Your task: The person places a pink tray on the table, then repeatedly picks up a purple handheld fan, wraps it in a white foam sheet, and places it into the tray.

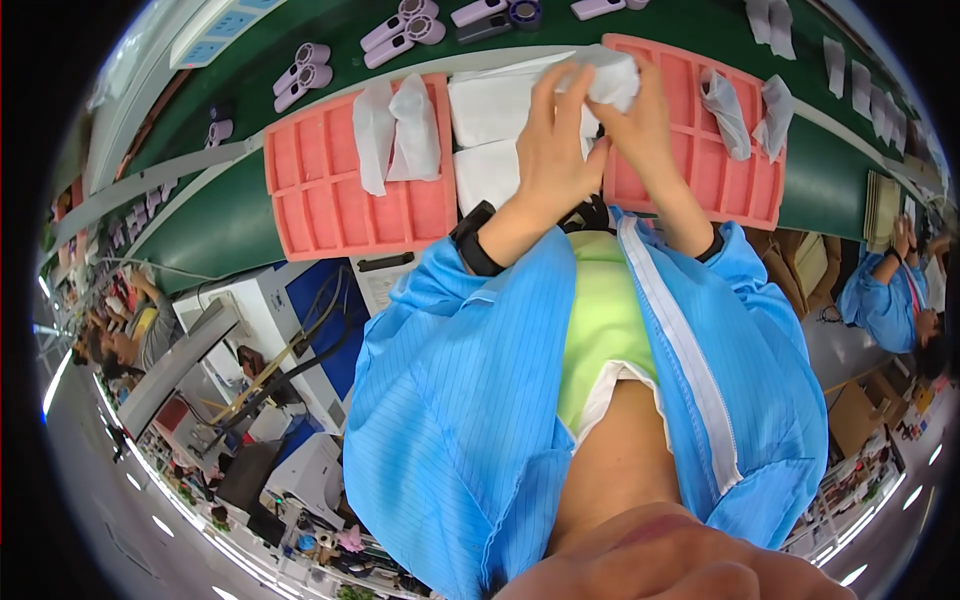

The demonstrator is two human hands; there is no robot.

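Note:
Both hands are raised over the middle of the workbench, around a white translucent bag [615,80]. My right hand [642,122] grips it between thumb and fingers. My left hand [562,135] has its curled fingertips at the bag's left side, its thumb pointing toward the right hand. Whatever is inside the bag cannot be made out. Beneath the hands lie stacks of flat white bags [490,110]. Two wrapped pieces [413,130] rest on the left pink tray [290,190], and two more wrapped pieces [725,115] lie on the right pink tray [690,185].
Several purple handheld fans [403,35] lie on the green belt [340,45] beyond a metal rail. More wrapped pieces [862,90] sit on its right part. A power strip [220,28] is at the far left. Another person [885,295] works at the right.

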